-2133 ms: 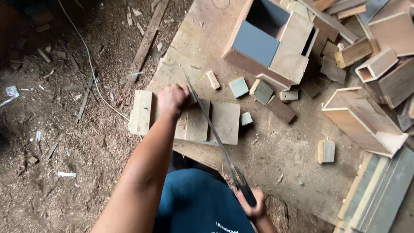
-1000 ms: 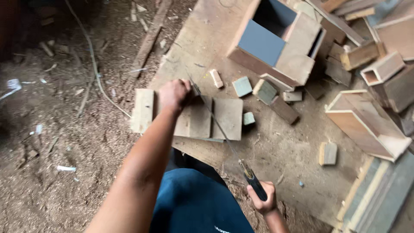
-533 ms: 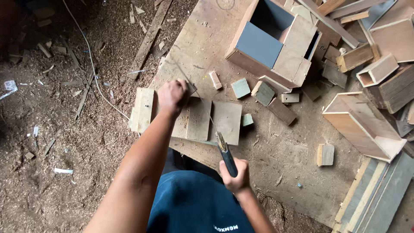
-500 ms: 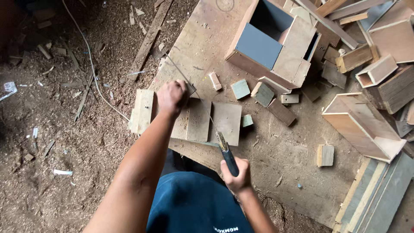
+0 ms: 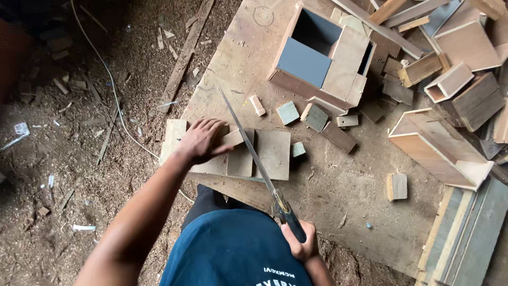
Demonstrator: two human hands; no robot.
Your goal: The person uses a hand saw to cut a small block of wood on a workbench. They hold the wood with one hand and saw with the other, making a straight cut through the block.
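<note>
Two hands share the cutting: the left hand [image 5: 203, 140] lies spread, palm down, over a flat pale plywood board [image 5: 233, 153] that rests on the big worn plywood tabletop [image 5: 338, 196], while the right hand [image 5: 299, 243] is clenched round the dark handle of a long thin-bladed handsaw [image 5: 254, 156]. The blade crosses the board on a slant, and the fingertips of the pressing hand sit just beside it; I would judge that the main risk, since a jump of the blade out of its cut could catch them. The board also overhangs the tabletop edge on the left, above the sawdust-covered floor [image 5: 69, 159], so it may tip or shift if the pressing hand eases. Small sawn wood blocks [image 5: 315, 116] lie near the far end of the blade and could foul the stroke. As for containers, a large open wooden box with a grey inner face [image 5: 323, 58] stands beyond the board, and I see nothing in it. A slanted open plywood box [image 5: 436, 148] to the right also looks empty, as does a small open wooden box [image 5: 448, 82] among the stacked offcuts.
</note>
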